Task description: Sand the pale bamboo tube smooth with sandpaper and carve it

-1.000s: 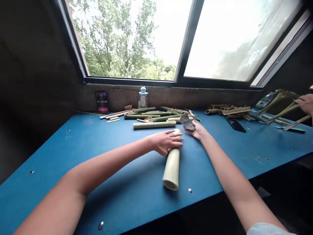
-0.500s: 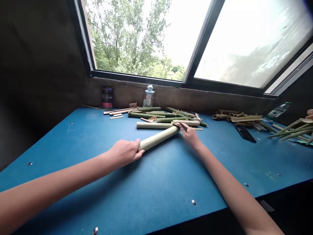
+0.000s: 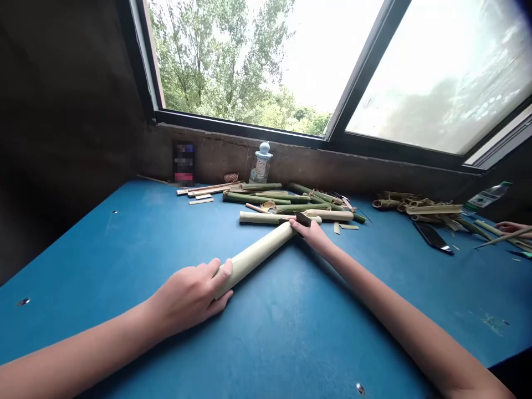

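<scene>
As the left grip (image 3: 187, 296) wraps a bamboo tube (image 3: 253, 257), the right grip (image 3: 311, 234) pinches a dark sliver (image 3: 303, 219), half hidden

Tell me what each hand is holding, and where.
The left hand grips the near end of a bamboo tube. The right hand pinches a small dark object at the tube's far end; what it is cannot be told.

- Long, pale green bamboo tube (image 3: 254, 257), smooth and thick, lying diagonally on the blue counter (image 3: 357, 310)
- Small dark blade (image 3: 303, 219), held up just beside the tube's far end
</scene>
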Action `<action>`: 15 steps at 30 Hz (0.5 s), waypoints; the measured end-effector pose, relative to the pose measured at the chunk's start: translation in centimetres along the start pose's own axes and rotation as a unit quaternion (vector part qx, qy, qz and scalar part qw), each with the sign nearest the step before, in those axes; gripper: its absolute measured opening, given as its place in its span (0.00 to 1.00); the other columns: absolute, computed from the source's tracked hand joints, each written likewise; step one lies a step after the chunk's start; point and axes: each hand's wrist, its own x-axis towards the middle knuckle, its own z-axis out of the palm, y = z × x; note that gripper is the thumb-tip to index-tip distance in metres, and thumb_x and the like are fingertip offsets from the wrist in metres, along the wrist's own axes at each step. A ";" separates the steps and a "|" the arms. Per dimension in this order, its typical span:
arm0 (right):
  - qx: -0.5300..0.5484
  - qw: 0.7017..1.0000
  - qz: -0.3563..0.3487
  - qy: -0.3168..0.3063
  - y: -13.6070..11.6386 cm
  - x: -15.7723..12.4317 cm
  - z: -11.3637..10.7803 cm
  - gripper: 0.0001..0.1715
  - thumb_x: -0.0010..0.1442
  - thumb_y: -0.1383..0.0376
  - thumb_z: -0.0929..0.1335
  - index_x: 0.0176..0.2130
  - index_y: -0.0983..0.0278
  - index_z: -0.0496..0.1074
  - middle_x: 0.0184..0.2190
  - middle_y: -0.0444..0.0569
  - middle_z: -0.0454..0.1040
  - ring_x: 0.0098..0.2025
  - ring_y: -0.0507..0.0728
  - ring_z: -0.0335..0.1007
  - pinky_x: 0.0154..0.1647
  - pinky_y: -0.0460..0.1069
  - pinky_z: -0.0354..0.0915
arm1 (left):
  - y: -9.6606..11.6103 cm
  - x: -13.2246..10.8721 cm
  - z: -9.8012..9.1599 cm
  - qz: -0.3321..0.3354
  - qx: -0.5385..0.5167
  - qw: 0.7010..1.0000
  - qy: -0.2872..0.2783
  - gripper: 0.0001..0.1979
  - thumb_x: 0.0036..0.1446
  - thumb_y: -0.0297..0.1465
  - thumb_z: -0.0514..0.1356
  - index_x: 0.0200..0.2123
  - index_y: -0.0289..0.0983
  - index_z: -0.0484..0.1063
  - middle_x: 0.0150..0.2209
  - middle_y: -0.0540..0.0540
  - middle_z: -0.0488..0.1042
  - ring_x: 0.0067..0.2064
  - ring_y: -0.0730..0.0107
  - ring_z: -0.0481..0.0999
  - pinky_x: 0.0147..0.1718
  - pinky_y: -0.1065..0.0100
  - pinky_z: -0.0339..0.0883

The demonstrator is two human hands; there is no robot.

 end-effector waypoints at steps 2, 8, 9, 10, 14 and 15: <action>-0.004 1.000 -0.021 0.014 -0.3 -0.2 0.7 0.27 0.67 0.47 0.63 0.47 0.62 0.79 0.46 0.52 0.82 0.54 0.67 0.76 0.60 0.61 0.68 | -0.6 -0.3 0.7 -0.005 -0.020 1.000 0.015 0.19 0.65 0.35 0.53 0.56 0.34 0.64 0.36 0.45 0.76 0.27 0.66 0.75 0.23 0.66 0.63; -0.020 0.993 -0.115 0.018 -1.5 -1.8 1.6 0.23 0.70 0.51 0.62 0.49 0.61 0.79 0.52 0.51 0.80 0.57 0.63 0.75 0.63 0.58 0.67 | -2.0 -0.9 1.1 -0.085 -0.164 0.982 -0.044 0.19 0.64 0.40 0.52 0.55 0.41 0.65 0.30 0.51 0.78 0.24 0.67 0.76 0.22 0.67 0.62; -0.026 0.992 -0.123 0.022 -1.6 -2.0 1.6 0.22 0.70 0.52 0.62 0.50 0.61 0.78 0.51 0.51 0.80 0.57 0.63 0.75 0.62 0.58 0.68 | -2.1 -0.9 1.1 -0.098 -0.183 0.976 -0.061 0.18 0.64 0.40 0.51 0.54 0.41 0.66 0.28 0.53 0.78 0.23 0.68 0.75 0.22 0.67 0.62; -0.032 0.991 -0.130 0.028 -1.7 -2.2 1.6 0.21 0.71 0.53 0.62 0.50 0.61 0.78 0.51 0.51 0.81 0.56 0.63 0.76 0.61 0.58 0.70 | -2.1 -0.9 1.0 -0.109 -0.193 0.972 -0.072 0.17 0.65 0.41 0.51 0.53 0.42 0.67 0.27 0.54 0.77 0.22 0.68 0.75 0.22 0.67 0.61; -0.054 0.984 -0.154 0.071 -1.4 -2.9 1.7 0.19 0.72 0.59 0.62 0.55 0.60 0.76 0.47 0.50 0.82 0.52 0.63 0.79 0.57 0.57 0.73 | -1.8 -1.4 1.0 -0.091 -0.170 0.981 -0.027 0.19 0.63 0.39 0.53 0.56 0.42 0.66 0.29 0.51 0.78 0.24 0.67 0.76 0.24 0.67 0.64; -0.060 0.980 -0.168 0.086 -1.2 -3.1 1.6 0.19 0.72 0.61 0.62 0.57 0.60 0.75 0.47 0.50 0.82 0.52 0.62 0.79 0.57 0.57 0.73 | -1.7 -1.5 1.0 -0.078 -0.154 0.985 -0.005 0.20 0.63 0.39 0.53 0.57 0.43 0.66 0.30 0.51 0.78 0.24 0.67 0.76 0.24 0.67 0.65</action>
